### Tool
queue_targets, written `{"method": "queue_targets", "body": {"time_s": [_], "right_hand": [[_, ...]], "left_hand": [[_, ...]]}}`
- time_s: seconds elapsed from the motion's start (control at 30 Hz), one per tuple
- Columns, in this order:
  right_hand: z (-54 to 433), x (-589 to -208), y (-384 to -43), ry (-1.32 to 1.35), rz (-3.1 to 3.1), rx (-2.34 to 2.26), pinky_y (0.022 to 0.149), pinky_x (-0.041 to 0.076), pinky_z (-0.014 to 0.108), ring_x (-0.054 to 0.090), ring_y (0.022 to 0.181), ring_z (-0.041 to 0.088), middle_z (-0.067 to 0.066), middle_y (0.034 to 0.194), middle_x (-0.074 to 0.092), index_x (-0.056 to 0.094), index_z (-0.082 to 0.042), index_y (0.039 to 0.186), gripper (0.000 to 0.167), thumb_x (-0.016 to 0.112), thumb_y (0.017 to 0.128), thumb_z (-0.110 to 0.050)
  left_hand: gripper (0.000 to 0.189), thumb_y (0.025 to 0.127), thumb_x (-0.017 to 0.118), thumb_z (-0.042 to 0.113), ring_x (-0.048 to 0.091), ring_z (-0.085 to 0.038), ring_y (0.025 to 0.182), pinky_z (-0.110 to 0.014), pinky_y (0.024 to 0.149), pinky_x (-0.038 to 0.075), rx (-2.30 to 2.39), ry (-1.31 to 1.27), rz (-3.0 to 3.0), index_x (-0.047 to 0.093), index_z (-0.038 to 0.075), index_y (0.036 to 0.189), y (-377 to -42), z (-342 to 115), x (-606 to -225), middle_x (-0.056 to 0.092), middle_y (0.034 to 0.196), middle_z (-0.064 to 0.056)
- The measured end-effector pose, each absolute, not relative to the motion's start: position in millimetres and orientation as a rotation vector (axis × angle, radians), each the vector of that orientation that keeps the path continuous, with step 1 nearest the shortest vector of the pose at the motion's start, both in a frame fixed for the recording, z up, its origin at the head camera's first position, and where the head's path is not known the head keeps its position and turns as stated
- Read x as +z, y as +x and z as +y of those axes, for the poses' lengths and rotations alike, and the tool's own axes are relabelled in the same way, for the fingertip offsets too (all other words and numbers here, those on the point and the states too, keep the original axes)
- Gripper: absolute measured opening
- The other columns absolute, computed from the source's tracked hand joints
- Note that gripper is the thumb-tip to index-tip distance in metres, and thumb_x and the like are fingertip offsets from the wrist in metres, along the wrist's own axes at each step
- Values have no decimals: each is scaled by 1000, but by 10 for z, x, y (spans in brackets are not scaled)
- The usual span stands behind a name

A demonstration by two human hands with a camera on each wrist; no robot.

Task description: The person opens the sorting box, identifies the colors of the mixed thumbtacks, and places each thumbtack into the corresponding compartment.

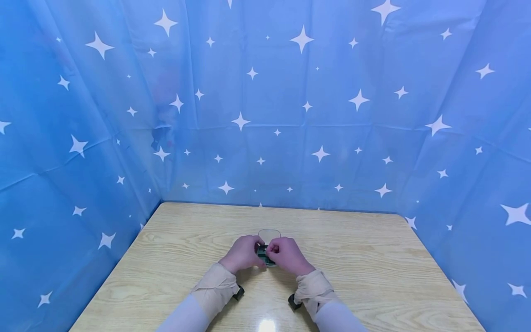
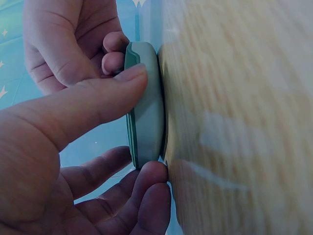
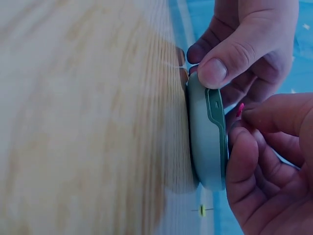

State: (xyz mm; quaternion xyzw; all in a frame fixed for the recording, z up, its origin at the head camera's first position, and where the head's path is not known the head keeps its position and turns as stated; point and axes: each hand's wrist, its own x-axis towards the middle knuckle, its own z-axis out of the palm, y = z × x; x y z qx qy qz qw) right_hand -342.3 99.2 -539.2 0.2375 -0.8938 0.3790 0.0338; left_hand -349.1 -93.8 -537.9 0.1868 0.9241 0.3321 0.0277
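Observation:
A small rounded case (image 1: 262,252), pale green outside with a darker green rim, lies on the table between the two hands. Its clear lid (image 1: 269,235) stands out beyond the far side. My left hand (image 1: 244,252) grips the case by its edge, thumb (image 2: 115,93) on the near wall and fingers round the other side. Over the case, my right hand (image 1: 288,255) pinches a small bright pink piece (image 3: 240,109) between thumb and forefinger; most of that piece is hidden by the fingers. What lies inside the case is largely covered by the hands.
The light wood-grain table (image 1: 352,258) extends around the hands on all sides. A blue curtain with white stars (image 1: 274,101) hangs along its back and sides. Dark wrist-worn devices (image 1: 238,293) sit under both wrists, close to the tabletop.

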Motion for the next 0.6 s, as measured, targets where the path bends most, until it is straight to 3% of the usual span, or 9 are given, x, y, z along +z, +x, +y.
{"method": "queue_targets", "body": {"time_s": [0.23,0.6], "right_hand": [[985,-5398,-3419,731,-2746,1138,61,45,21,51,63,2,-10,69,64,72,-17,76,20,72,90,-3],[1004,-5371,-3420,717,-2773,1172,68,52,24,62,74,4,-6,80,75,80,-13,85,11,76,92,-5]], "left_hand": [[65,58,102,22,60,-14,85,-34,79,53,1016,590,2856,75,8,115,-3484,-930,-5371,72,98,-1],[64,59,102,23,63,-15,88,-36,83,55,1022,574,2854,75,8,115,-3488,-944,-5377,74,101,-2]]}}
